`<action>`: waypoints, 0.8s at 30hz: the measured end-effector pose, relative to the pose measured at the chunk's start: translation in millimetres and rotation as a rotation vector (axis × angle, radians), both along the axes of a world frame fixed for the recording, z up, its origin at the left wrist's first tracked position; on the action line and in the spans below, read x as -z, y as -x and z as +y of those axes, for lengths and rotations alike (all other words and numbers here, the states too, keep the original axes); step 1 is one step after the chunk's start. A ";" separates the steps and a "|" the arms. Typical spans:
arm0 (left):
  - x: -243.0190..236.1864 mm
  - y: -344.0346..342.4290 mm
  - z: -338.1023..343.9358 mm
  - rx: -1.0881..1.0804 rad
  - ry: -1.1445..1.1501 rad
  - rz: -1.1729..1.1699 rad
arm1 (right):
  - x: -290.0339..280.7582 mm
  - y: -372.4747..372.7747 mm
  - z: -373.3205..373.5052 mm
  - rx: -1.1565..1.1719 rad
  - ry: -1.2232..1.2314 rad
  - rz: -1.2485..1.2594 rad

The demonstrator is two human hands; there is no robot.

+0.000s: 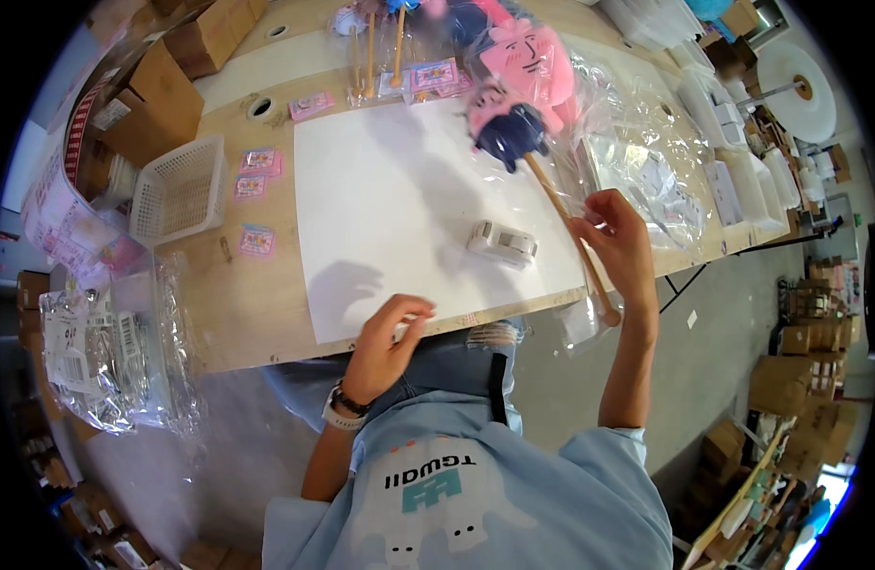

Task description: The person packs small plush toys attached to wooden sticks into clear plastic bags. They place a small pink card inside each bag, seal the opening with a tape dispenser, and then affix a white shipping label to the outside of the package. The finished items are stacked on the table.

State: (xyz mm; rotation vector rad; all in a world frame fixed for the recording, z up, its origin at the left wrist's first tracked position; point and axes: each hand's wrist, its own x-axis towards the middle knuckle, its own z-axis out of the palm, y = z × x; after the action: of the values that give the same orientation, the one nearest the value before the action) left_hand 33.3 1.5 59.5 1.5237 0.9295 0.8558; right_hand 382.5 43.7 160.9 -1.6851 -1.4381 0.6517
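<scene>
The plush-headed stick (552, 198) lies diagonally over the right side of the white sheet (380, 209), its wooden lower end projecting past the edge of the worktop (252, 328). This overhang presumably leaves the shaft accessible to the right hand (616, 242). The right grip is curled with its fingertips close together at the shaft; whether they pinch wood, clear film or both cannot be told. The left hand (385, 342) is loosely curled near the front edge, its grip partly spread, with no item visible in it. A small white dispenser (502, 243) (apparently for tape) sits on the sheet between the hands, likely for reach from either side. Containers: a white perforated basket (181, 190) stands at left beside an open cardboard box (157, 104); a clear bag (114, 351) below holds shiny packets with barcode labels; the contents of the white bins (713, 109) at right are unclear.
</scene>
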 end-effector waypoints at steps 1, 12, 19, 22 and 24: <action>-4.4 -11.4 -2.5 0.053 0.050 -0.060 | -3.1 18.2 -3.0 -0.011 -0.001 0.056; 26.7 3.8 6.9 -0.277 0.725 -0.477 | 96.1 167.4 -20.5 -0.276 0.181 0.478; 72.9 51.5 -8.8 -0.174 0.755 -0.432 | 159.4 150.6 -46.8 -0.422 0.922 0.868; 71.9 57.5 -8.4 -0.181 0.759 -0.480 | 159.8 156.1 -57.6 -0.413 0.915 0.885; 63.0 60.4 -7.1 -0.224 0.777 -0.463 | 169.2 157.8 -61.9 -0.344 0.853 0.837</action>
State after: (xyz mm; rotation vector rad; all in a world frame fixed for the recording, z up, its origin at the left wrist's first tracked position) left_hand -27.2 -5.6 -3.4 0.5316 0.9356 0.8185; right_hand 224.7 -18.2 -8.2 -1.3968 -0.8435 2.0876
